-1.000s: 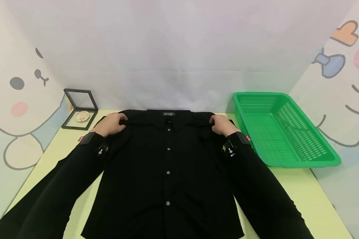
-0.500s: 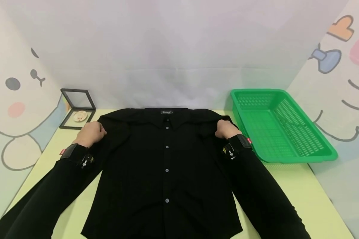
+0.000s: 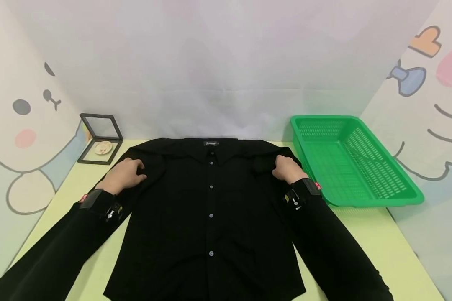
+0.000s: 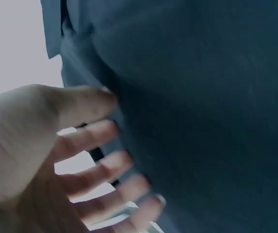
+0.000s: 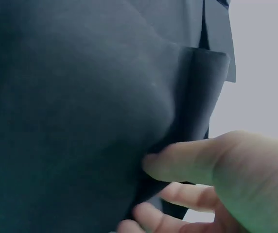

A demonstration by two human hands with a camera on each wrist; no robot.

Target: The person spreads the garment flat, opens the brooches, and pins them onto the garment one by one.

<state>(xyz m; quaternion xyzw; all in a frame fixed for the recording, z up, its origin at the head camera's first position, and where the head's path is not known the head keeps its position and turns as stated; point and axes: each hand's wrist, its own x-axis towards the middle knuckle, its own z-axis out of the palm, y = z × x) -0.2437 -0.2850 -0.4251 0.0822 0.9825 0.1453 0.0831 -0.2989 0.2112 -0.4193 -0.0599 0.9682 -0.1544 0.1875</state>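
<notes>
Head cam: blk shirt (image 3: 181, 209) is lying front-up, buttons facing up, betw. & under both hands' fingers. L hand (image 3: 123, 174) is resting over its L shoulder/sleeve area, thumb & fingers parting; R hand (image 3: 288, 169) is bending its fingers at the opp. shoulder. Green basket (image 3: 376, 203) is sitting just R of the R fingers; blk-framed box (image 3: 107, 138), lid up, is standing beyond & L of the L fingers w/ a pale disc (image 3: 103, 147) inside. Yellow table (image 3: 391, 246) is showing R of the R fingers, nearer the cam.

L wrist cam: fingers (image 4: 114, 162) are spreading loosely, released, thumb sitting apart; shirt cloth is filling the area ahead of the tips.

R wrist cam: thumb (image 5: 178, 162) is lying against a shirt fold, other fingers curling below; can't tell if they're pinching cloth.
</notes>
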